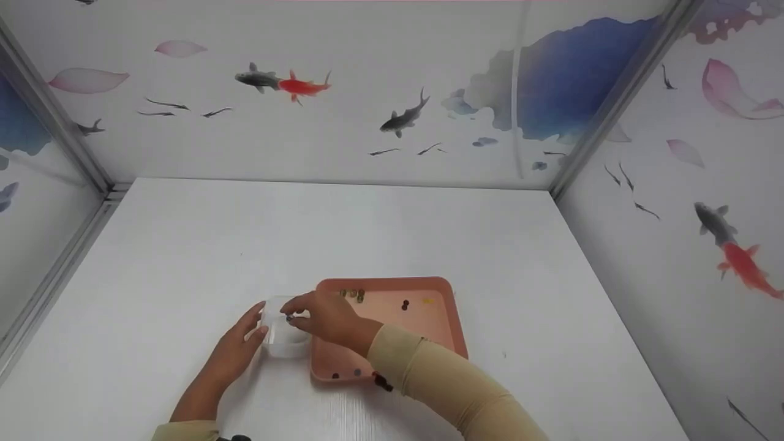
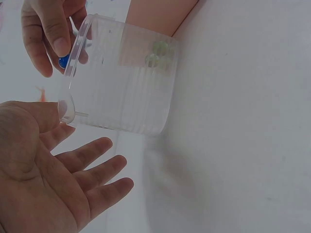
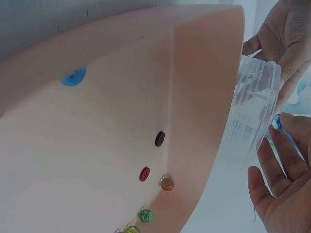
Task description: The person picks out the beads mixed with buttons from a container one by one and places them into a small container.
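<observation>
A clear plastic container [image 1: 288,349] stands against the left side of a pinkish-orange tray [image 1: 422,331]. Thumb and index finger of my left hand [image 1: 236,349] hold its rim from the left, the other fingers spread loosely in the left wrist view. Between thumb and fingertips, my right hand [image 1: 334,318] pinches a blue marble [image 3: 277,122] right at the container's opening. Greenish marbles [image 2: 158,53] show through the wall at the container's bottom. In the tray, the right wrist view shows a blue button [image 3: 74,76], a dark button [image 3: 160,139], a red button [image 3: 145,174] and several marbles [image 3: 146,215].
The tray and container stand on a white table [image 1: 214,233]. Walls printed with fish [image 1: 404,116] enclose its back and sides. My right sleeve [image 1: 453,380] crosses over the tray's front right part. A yellow piece [image 1: 428,301] lies near the tray's back right corner.
</observation>
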A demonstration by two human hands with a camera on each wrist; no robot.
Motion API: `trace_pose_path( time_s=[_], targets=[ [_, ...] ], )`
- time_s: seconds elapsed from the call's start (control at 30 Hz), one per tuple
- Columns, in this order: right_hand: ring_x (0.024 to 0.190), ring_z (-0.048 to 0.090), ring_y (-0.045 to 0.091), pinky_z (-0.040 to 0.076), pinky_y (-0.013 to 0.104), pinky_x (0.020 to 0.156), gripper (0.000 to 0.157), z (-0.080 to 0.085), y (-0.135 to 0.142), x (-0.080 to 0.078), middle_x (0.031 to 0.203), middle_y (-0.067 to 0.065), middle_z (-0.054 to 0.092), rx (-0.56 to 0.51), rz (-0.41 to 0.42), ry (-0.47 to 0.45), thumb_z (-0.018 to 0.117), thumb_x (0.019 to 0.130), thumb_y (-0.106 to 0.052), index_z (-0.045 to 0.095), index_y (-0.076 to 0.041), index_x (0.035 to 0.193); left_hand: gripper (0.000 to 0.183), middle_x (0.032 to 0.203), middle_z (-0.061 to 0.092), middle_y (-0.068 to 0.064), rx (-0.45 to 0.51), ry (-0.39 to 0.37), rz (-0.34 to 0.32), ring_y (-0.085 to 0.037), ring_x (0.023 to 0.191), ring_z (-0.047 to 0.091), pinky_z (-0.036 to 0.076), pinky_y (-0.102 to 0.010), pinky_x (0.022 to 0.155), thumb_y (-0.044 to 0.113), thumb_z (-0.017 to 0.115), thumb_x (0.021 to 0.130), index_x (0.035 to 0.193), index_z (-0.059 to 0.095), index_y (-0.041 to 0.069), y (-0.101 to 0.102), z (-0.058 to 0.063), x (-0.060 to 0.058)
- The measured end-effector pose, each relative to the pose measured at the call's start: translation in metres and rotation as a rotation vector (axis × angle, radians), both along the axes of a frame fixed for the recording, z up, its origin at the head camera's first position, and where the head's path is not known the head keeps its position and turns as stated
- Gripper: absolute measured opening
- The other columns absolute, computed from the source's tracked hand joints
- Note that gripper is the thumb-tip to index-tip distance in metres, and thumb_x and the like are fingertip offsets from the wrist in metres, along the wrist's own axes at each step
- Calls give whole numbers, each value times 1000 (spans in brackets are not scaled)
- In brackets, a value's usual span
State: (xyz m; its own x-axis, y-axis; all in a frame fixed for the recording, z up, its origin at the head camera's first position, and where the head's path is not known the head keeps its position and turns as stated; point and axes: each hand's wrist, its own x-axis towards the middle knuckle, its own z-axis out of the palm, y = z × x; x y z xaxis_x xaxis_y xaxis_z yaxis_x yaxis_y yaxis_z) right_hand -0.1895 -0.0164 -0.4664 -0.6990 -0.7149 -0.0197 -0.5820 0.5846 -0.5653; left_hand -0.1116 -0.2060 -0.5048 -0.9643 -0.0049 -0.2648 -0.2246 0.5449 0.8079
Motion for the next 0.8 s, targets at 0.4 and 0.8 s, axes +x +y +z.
trace_pose_path(
  time_s=[0.4,0.8],
  targets=[
    [114,59,2,49,20,93,34,0,1,0,123,-9,65,6,-2,14,69,91,-22,66,-21,125,76,154,28,-23,-8,-23,12,-48,140,23,28,-66,106,59,38,95,155,19,16,0,0,0],
    [132,46,7,42,22,103,55,-4,4,-2,144,-6,50,-31,45,124,71,89,-28,53,-20,140,71,154,30,-22,-1,-20,17,-47,141,23,27,-65,107,54,41,98,154,20,16,0,0,0]
  ],
)
